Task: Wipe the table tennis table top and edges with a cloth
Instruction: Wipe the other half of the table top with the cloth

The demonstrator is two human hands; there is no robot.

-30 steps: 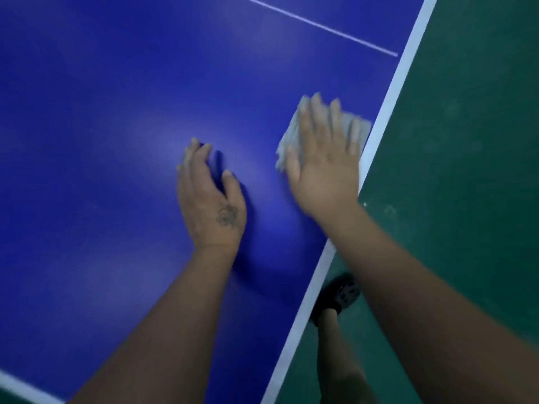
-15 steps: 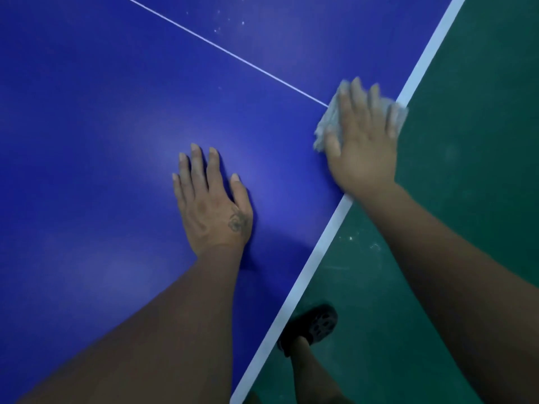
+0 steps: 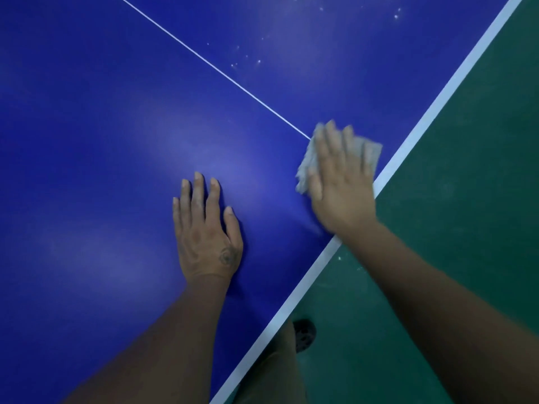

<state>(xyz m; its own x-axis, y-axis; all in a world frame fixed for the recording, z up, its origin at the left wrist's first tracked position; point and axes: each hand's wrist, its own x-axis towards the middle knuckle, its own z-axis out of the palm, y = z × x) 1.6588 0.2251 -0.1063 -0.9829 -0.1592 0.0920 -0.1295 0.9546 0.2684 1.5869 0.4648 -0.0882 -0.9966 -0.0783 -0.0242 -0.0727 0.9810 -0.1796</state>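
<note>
A person leans over a blue table tennis table (image 3: 87, 141), seen from above their own arms. Nearest, below the table's rim, a dark shoe (image 3: 304, 333) stands on the green floor (image 3: 466, 228). Two bare forearms reach forward.

The left hand (image 3: 205, 237) lies flat on the blue top with its grip spread and its fingers straight and slightly apart. It holds nothing and looks like a brace.

Further out, the right hand (image 3: 341, 185), blurred, presses a pale grey cloth (image 3: 304, 167) onto the top. The cloth sits just beside the white edge stripe (image 3: 408, 141), where the thin white centre line (image 3: 204, 58) ends. This grip is also flat, with straight fingers lying on the cloth rather than curled round it.

The cloth is crumpled and shows past the thumb and fingertips. It looks soft, light and limp, so it is likely to ruck or slide out from under a flat palm. For the edges, pinching a folded wad and wrapping it over the rim would probably work better.

The top looks hard, smooth and faintly glossy, with soft patches of glare. Beyond the centre line, pale specks (image 3: 248, 58) dot the blue, seemingly unwiped. Of the room, only the scuffed green floor shows.
</note>
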